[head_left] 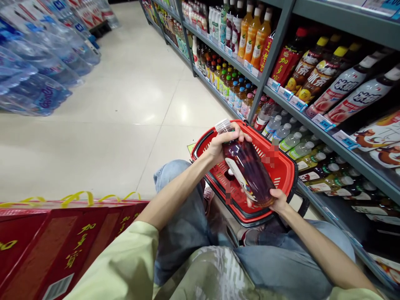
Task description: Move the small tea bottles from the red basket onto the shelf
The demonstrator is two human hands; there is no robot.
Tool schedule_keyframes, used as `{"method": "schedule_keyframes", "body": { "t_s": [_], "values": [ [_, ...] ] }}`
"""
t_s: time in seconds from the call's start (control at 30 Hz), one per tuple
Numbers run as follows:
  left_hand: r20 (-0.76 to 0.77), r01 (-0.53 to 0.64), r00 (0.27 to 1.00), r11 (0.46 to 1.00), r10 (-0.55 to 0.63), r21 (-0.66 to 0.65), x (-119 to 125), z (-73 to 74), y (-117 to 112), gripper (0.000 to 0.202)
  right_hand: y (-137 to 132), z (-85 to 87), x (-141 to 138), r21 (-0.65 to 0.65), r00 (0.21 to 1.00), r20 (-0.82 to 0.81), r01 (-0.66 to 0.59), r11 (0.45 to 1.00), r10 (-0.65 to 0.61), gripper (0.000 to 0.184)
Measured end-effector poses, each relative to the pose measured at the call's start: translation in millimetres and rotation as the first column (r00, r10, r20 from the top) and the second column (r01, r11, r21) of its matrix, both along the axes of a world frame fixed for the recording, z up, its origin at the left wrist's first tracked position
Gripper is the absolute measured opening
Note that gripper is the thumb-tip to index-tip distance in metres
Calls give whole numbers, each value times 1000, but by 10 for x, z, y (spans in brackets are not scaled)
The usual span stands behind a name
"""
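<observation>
Several wrapped water packs [46, 93] stand at the far left, with red boxes [71, 250] at the near left, close by your left sleeve [125, 250]. Moving right, your left hand [226, 141] is curled round the neck of the dark bottle [248, 168], just below its clear cap [222, 126]. The bottle lies tilted over the basket [283, 160] in front of your knees, neck to the far left, base to the near right, its pale label [237, 173] facing left. A small white cap [230, 171] shows below it inside the basket; what it belongs to is mostly hidden. Your right hand [279, 201] cups the base, thumb on the side and some fingers underneath, so both hands are closed on this one bottle. As far along as this looks, the grip is secured and the cap is on; setting the bottle down is not done, since it is held up by your hands alone. Whether it is being read or just carried, I cannot tell. On the right, the shelves [346, 21] hold rows of drinks, with white-capped bottles [340, 181] low down, nearest the basket.
</observation>
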State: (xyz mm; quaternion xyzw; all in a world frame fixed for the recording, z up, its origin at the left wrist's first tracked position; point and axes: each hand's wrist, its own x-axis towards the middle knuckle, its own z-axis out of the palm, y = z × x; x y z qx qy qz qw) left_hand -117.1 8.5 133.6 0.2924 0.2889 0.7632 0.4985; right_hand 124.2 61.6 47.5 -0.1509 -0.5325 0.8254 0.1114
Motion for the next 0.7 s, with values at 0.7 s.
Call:
{"method": "schedule_keyframes", "body": {
  "t_s": [0.7],
  "values": [
    [-102,64,992,997,-69,-49,139,24,42,26,-198,-196,-109,-703,982,45,-99,704,182,67]
  ]
}}
